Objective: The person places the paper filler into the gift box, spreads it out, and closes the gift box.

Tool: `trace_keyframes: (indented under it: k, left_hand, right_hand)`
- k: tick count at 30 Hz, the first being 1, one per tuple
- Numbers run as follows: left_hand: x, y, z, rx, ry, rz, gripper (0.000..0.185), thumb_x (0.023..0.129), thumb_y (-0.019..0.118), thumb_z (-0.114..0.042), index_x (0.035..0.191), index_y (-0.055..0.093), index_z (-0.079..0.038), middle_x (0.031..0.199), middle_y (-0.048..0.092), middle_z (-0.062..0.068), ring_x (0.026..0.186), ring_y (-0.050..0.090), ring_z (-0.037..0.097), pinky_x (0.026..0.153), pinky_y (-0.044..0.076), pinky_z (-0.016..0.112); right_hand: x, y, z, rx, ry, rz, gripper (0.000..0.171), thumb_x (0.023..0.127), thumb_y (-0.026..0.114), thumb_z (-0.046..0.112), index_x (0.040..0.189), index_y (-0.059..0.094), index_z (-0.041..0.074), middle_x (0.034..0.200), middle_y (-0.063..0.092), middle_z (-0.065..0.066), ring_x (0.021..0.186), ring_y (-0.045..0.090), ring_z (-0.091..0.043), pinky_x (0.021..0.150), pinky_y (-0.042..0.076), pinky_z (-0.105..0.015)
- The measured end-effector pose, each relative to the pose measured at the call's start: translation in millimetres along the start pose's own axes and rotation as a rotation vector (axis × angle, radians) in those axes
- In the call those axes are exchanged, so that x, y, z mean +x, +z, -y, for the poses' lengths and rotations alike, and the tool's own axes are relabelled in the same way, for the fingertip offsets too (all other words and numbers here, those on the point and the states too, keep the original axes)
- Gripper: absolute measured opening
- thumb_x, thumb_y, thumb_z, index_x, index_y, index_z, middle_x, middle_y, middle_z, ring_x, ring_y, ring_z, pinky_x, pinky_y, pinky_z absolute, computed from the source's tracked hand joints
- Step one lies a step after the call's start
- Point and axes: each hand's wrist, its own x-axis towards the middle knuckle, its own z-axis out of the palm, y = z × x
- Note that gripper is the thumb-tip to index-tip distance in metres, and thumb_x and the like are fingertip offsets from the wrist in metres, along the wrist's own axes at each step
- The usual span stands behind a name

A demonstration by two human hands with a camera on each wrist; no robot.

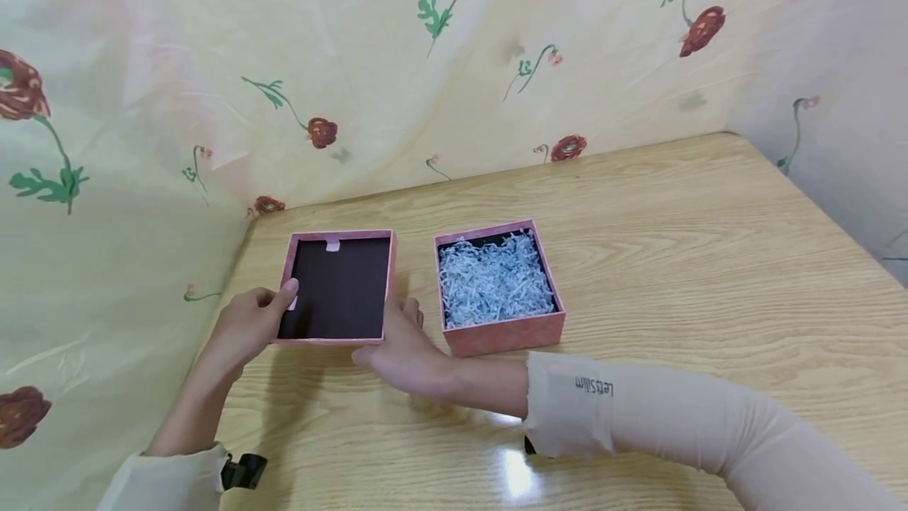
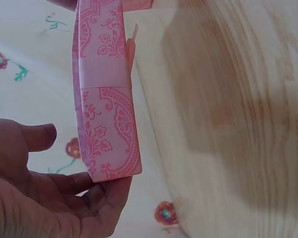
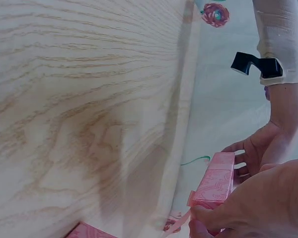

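Both hands hold a shallow pink box lid (image 1: 336, 290), its dark inside facing up toward the head camera. Pink paisley print and a pale band (image 2: 105, 73) cover its side. My left hand (image 1: 244, 330) grips the left edge, thumb over the rim; in the left wrist view its fingers (image 2: 102, 198) curl under a corner. At the near right corner, my right hand (image 1: 407, 353) pinches the lid, fingers along the outer side. To the right sits the pink box base (image 1: 507, 335), filled with blue shredded paper (image 1: 493, 282).
A wood-grain table (image 1: 674, 259) lies under everything. Flower-printed cloth (image 1: 383, 69) hangs behind it and along the left side. A black strap mount (image 1: 243, 471) sits on the left wrist.
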Motion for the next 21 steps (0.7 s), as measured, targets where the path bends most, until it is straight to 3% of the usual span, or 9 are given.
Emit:
trace_keyframes:
  k: [3,15,21]
  left_hand:
    - [-2.2,-1.3,-2.5,-0.005,0.016,-0.033,0.079,0.099,0.032,-0.058,0.13,0.048,0.013,0.123,0.053,0.032,0.102,0.053,0.038,0.077,0.045,0.044]
    - [-14.7,-5.5,-23.2,-0.015,0.107,-0.145,0.07,0.099,0.038,-0.054,0.12,0.055,0.01,0.108,0.059,0.025,0.092,0.052,0.033,0.073,0.042,0.037]
    - [-19.2,-5.0,-37.2,-0.045,0.101,-0.115,0.075,0.098,0.037,-0.058,0.13,0.048,0.009,0.122,0.054,0.027,0.104,0.051,0.036,0.083,0.044,0.045]
  right_hand:
    - [-1,-1,2,0.005,0.016,-0.005,0.084,0.081,0.069,0.011,0.151,0.022,0.011,0.127,0.032,-0.01,0.118,0.03,-0.025,0.099,0.034,-0.04]
    - [-14,-20,11,-0.032,-0.058,-0.021,0.074,0.084,0.068,0.011,0.148,0.03,0.013,0.139,0.028,-0.011,0.127,0.027,-0.024,0.103,0.033,-0.044]
    - [-18,-38,13,-0.022,-0.097,-0.039,0.069,0.084,0.068,0.01,0.145,0.035,0.012,0.134,0.029,-0.014,0.125,0.031,-0.027,0.103,0.032,-0.045]
